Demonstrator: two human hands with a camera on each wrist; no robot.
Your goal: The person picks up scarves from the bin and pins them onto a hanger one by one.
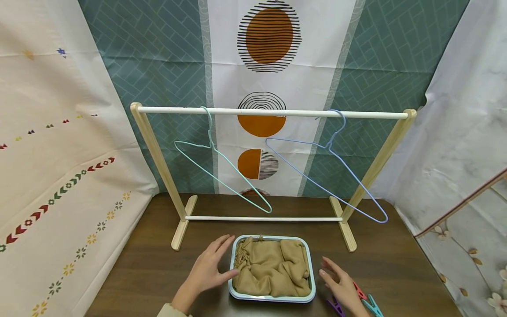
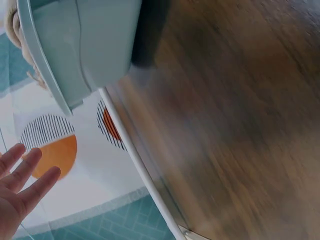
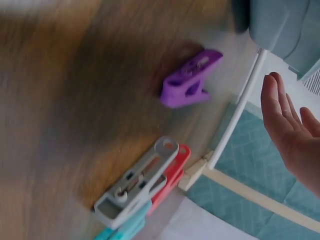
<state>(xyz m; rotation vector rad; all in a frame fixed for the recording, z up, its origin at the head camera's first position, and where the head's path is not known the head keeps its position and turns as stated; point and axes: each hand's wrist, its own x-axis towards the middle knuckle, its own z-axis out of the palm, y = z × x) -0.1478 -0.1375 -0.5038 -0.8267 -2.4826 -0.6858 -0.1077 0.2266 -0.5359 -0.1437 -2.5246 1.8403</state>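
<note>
A light blue plastic basin stands on the table with a folded tan scarf in it, its fringe at the left end. My left hand is spread at the basin's left side, thumb over or close to the rim; contact cannot be told. In the left wrist view, the left fingers are extended and hold nothing. To the right of the basin, apart from it, is my right hand, empty with fingers extended. Beside and below it lie a purple clothespin, a grey one, a red one and a teal one.
Behind the basin stands a wooden rack with a white top rail and a lower bar. From the rail hang a mint green hanger on the left and a blue-violet hanger on the right. Patterned cloths surround the brown table.
</note>
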